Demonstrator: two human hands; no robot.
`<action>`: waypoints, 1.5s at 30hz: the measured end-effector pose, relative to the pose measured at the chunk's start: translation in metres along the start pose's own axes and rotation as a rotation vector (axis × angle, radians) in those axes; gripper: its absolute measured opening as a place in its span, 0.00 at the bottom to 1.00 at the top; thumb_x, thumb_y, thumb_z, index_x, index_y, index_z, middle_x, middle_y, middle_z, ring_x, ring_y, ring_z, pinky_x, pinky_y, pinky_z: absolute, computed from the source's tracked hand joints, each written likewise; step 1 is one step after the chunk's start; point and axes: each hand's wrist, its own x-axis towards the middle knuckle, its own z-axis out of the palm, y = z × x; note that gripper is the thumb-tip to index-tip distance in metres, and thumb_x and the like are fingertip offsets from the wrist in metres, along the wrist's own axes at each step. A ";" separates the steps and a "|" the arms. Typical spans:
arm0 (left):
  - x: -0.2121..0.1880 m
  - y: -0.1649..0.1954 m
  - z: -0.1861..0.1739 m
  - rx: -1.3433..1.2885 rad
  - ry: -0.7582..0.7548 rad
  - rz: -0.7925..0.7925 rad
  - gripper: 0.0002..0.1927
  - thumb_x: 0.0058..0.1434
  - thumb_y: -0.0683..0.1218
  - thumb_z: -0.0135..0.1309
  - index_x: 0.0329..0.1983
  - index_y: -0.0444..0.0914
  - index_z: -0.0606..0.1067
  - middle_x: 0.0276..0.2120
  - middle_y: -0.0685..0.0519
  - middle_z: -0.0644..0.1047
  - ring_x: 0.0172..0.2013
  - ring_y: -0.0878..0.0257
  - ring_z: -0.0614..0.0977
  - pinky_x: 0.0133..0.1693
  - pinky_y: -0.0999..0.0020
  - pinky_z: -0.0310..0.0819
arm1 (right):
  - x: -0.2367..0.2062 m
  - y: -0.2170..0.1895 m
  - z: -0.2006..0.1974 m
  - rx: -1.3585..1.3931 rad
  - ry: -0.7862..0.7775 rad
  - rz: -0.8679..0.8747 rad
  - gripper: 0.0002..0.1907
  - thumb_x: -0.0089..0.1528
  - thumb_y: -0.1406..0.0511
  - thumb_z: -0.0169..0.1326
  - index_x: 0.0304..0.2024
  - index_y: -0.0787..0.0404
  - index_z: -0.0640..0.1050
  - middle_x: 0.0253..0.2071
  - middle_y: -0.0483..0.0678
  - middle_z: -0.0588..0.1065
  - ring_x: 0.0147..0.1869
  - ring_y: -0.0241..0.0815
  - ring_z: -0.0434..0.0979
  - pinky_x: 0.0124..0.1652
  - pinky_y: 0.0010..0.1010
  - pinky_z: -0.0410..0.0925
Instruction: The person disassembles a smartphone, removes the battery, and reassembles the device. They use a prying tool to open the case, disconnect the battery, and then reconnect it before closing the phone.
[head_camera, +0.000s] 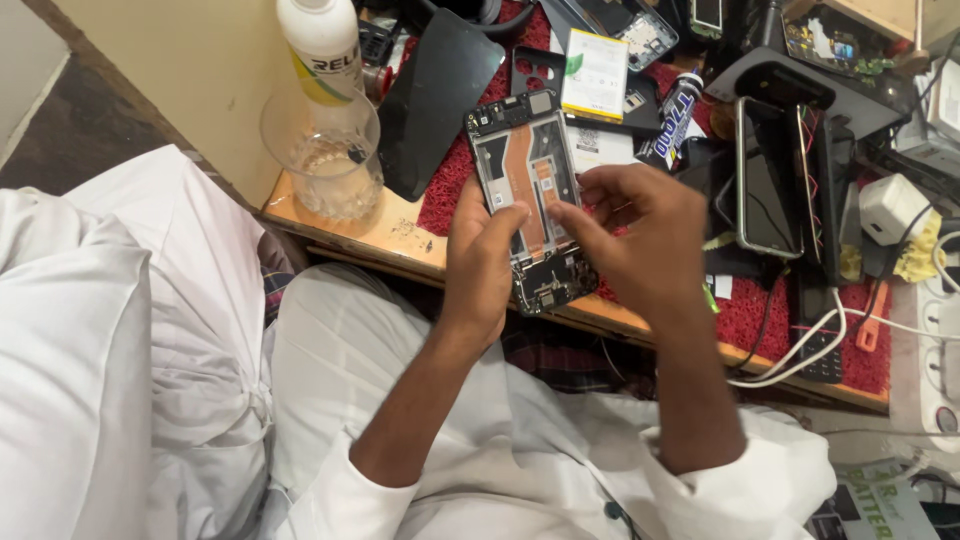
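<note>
Red mat (750, 310) sprawls across the cluttered bench; above its near edge, the opened phone (530, 195) sits gripped along its lower side by the left hand (483, 265), while the right hand (640, 235) pinches its right edge with fingertips.

You wear a loose white cloth garment with long sleeves, pushed up so both forearms show bare. Your left hand (480, 262) and right hand (640, 240) carry no rings or gloves.

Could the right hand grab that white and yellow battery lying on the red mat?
Probably yes. The right hand is busy on the opened phone, but the battery lies just beyond with nothing covering it.
</note>
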 end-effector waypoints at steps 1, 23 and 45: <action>0.000 -0.004 0.002 0.028 -0.001 0.024 0.19 0.67 0.36 0.44 0.61 0.32 0.66 0.50 0.48 0.77 0.46 0.66 0.81 0.50 0.69 0.78 | -0.004 -0.003 0.004 -0.047 0.037 -0.039 0.11 0.59 0.67 0.68 0.40 0.67 0.82 0.32 0.49 0.80 0.31 0.36 0.80 0.32 0.26 0.73; 0.030 -0.049 0.022 0.758 0.226 0.335 0.14 0.58 0.37 0.56 0.47 0.29 0.72 0.37 0.44 0.83 0.37 0.58 0.87 0.41 0.62 0.82 | -0.008 0.043 0.029 -0.334 0.213 -0.217 0.05 0.65 0.73 0.56 0.36 0.69 0.73 0.35 0.57 0.72 0.40 0.59 0.74 0.41 0.48 0.66; 0.036 -0.046 0.008 0.281 -0.021 0.037 0.20 0.68 0.47 0.52 0.57 0.31 0.69 0.46 0.41 0.79 0.41 0.55 0.85 0.44 0.57 0.84 | -0.001 0.056 0.008 0.293 0.102 0.214 0.03 0.67 0.71 0.61 0.40 0.68 0.81 0.31 0.43 0.79 0.31 0.26 0.76 0.31 0.19 0.69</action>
